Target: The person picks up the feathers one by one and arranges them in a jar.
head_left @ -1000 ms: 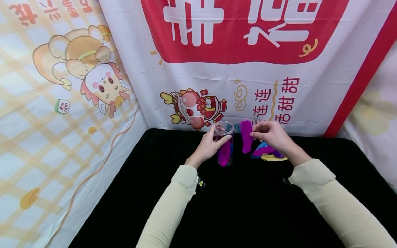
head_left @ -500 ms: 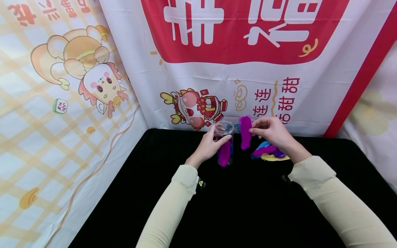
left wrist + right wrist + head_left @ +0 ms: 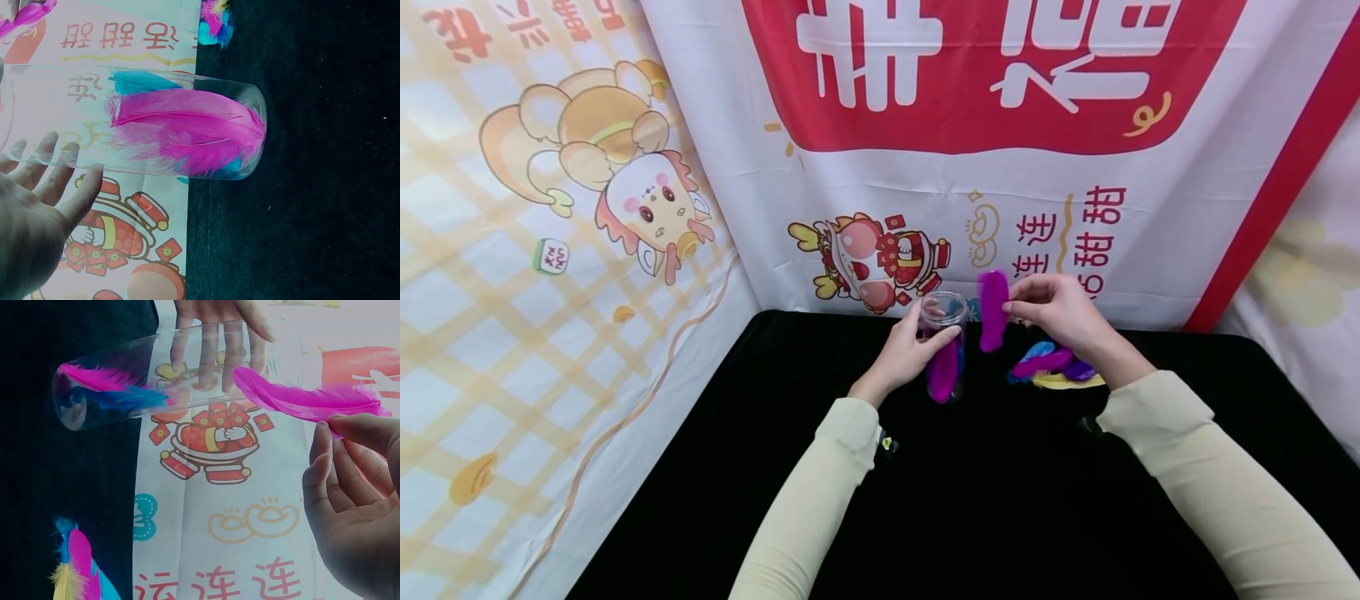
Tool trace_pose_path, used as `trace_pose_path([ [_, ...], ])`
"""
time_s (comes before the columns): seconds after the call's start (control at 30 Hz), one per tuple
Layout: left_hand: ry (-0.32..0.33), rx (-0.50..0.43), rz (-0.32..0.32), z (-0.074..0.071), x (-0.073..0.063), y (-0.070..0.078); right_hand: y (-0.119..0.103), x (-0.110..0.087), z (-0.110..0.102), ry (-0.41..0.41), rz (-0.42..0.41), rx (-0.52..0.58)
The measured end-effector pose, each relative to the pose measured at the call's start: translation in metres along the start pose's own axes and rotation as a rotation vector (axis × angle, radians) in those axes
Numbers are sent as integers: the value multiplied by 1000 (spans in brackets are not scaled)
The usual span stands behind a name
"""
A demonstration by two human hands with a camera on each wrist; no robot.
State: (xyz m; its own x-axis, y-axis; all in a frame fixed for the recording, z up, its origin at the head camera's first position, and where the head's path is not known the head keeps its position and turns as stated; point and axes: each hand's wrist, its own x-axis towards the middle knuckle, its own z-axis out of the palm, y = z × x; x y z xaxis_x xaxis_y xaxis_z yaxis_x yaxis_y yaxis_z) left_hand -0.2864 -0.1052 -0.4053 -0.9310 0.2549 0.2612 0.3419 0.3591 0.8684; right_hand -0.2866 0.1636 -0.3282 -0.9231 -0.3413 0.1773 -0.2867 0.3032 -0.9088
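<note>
My left hand (image 3: pixel 904 354) grips a clear jar (image 3: pixel 237 94) around its upper part, the mouth facing up in the head view. Inside the jar, magenta feathers (image 3: pixel 194 119) and blue feathers (image 3: pixel 128 399) lie toward the bottom. To the right of the jar, my right hand (image 3: pixel 1058 315) pinches a magenta feather (image 3: pixel 993 312) between thumb and fingers. That feather hangs upright, apart from the jar and about level with its rim. In the right wrist view the feather (image 3: pixel 300 403) overlaps the mouth end of the jar.
Below my right hand, a small pile of blue, magenta, purple and yellow feathers (image 3: pixel 1043 363) lies on the black table (image 3: pixel 970 500). A printed white and red cloth (image 3: pixel 880 183) hangs right behind the table's back edge. Another printed cloth (image 3: pixel 550 333) stands along the left.
My right hand has risen a little with the magenta feather, now higher beside the jar's mouth. The left hand and the jar have stayed in place.
</note>
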Motion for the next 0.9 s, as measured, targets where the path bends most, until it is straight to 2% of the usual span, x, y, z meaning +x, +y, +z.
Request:
trace_pose_path([
  [0.4,-6,-9,-9,0,0,-1,-11,2,-1,34,26,-17],
  [0.9,-15,-20,-15,-1,-1,0,-20,4,0,76,1,20],
])
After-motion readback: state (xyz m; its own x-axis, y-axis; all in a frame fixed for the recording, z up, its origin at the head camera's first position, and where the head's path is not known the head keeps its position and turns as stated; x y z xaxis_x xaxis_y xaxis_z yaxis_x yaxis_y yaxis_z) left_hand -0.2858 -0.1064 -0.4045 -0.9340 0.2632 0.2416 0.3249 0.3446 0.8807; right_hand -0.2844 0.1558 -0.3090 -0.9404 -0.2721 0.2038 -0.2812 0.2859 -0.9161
